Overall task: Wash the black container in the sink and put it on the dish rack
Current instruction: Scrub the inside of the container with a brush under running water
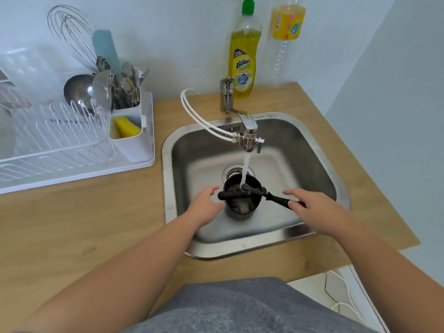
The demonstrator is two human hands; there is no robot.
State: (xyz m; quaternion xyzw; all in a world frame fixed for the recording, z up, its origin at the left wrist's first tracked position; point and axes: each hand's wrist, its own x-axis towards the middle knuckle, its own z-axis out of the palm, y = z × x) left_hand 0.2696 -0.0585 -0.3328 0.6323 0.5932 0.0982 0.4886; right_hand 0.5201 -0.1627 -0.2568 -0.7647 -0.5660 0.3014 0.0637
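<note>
The black container [242,207] stands upright in the steel sink [319,164], just in front of the drain, with water from the faucet [249,131] running into it. A black bar crosses its top, and a black-handled tool [278,198] lies over the rim, pointing right. My left hand [206,205] is at the container's left side with fingers curved and apart, holding nothing. My right hand [314,210] hovers at the end of the tool's handle with fingers stretched out; the handle's tip passes between thumb and fingers. The white dish rack [60,145] sits on the counter to the left.
The rack's cutlery holder [127,111] has a whisk, ladle and several utensils, with a yellow sponge [126,127] below. A yellow dish soap bottle [243,58] stands behind the faucet. White hoses [199,116] loop from the spout. Wooden counter [96,212] surrounds the sink.
</note>
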